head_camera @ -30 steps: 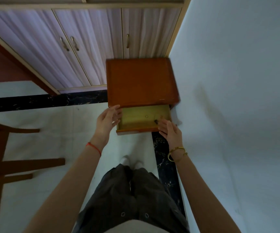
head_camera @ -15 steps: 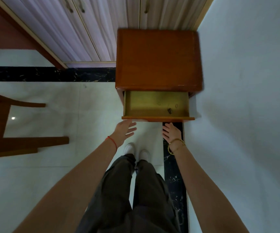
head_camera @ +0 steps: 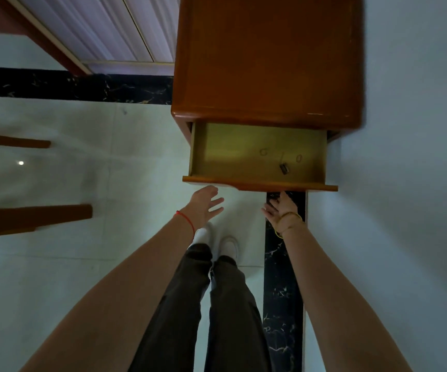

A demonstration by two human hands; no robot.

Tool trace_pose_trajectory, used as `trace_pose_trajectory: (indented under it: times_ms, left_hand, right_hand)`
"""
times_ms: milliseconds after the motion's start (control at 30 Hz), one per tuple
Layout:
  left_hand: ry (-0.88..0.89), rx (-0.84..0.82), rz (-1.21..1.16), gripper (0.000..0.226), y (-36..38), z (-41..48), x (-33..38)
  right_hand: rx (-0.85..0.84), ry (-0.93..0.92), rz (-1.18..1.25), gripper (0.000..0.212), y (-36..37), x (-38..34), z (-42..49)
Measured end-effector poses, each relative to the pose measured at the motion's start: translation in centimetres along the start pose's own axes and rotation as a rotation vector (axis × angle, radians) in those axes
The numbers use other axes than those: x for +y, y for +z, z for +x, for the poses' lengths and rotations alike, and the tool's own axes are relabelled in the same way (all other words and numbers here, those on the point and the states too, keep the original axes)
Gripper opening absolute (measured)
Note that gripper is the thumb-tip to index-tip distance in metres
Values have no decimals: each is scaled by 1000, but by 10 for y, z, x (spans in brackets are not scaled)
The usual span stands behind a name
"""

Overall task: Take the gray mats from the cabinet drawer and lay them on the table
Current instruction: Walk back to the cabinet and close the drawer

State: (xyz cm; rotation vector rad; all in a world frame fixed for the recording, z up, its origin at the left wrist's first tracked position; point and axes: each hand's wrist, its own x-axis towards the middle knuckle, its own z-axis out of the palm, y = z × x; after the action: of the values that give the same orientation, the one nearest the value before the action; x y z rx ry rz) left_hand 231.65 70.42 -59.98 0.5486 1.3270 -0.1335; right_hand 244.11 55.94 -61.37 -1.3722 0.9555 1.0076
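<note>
A brown wooden cabinet (head_camera: 268, 57) stands against the wall with its top drawer (head_camera: 233, 157) pulled out. Inside the drawer I see only a small dark clip (head_camera: 284, 168) and a few thin rings; no gray mats are visible. My left hand (head_camera: 203, 205) hangs below the drawer's front edge, fingers spread, holding nothing. My right hand (head_camera: 280, 208) is just under the drawer front at its right side, fingers apart, touching or nearly touching the underside.
A pale wall (head_camera: 405, 157) runs along the right. A closet with light doors (head_camera: 104, 28) is behind the cabinet. Wooden chair or table legs (head_camera: 34, 216) stick in from the left. My legs and white shoes (head_camera: 217, 242) stand on glossy white tiles.
Both hands have come off the drawer and dropped below its front edge. The camera has moved closer and tilted down, so the cabinet fills more of the view.
</note>
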Motion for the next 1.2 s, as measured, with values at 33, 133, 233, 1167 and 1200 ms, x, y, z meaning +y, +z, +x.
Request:
trace_pose_trajectory:
  times_ms: [33, 133, 233, 1167, 1200]
  left_hand:
    - [-10, -2, -6, 28, 2, 9, 0]
    - [-22, 9, -14, 25, 9, 27, -1]
    - [-32, -4, -14, 28, 13, 37, -5]
    - [150, -84, 163, 78, 66, 100, 103]
    - [148, -85, 176, 78, 67, 102, 105]
  right_hand:
    - [-7, 6, 30, 54, 0, -1, 10]
    - [-22, 9, 92, 45, 1, -3, 29]
    - [-21, 23, 208, 51, 2, -4, 38]
    - [-246, -1, 280, 17, 76, -124, 95]
    - [-247, -1, 260, 16, 77, -126, 97]
